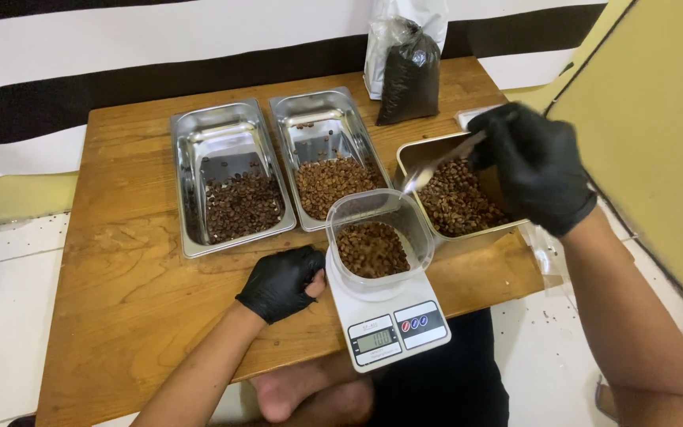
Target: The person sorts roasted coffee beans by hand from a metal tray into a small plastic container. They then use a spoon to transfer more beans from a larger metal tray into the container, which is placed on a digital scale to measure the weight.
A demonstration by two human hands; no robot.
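Black glove on left hand (280,283), black glove on right hand (535,166); forearms bare, sleeveless.

Matt black rubbery glove on the right hand (535,166), its grip on a shiny metal spoon (436,166); below it clear plastic tub (381,207), grainy wooden counter (136,292).

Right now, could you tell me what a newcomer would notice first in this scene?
Probably the clear tub of coffee beans on the white scale at the table's near edge, steadied by the black-gloved left hand. Next, the right hand holding a spoon over the right-most of three steel bean trays. A dark bag stands behind them.
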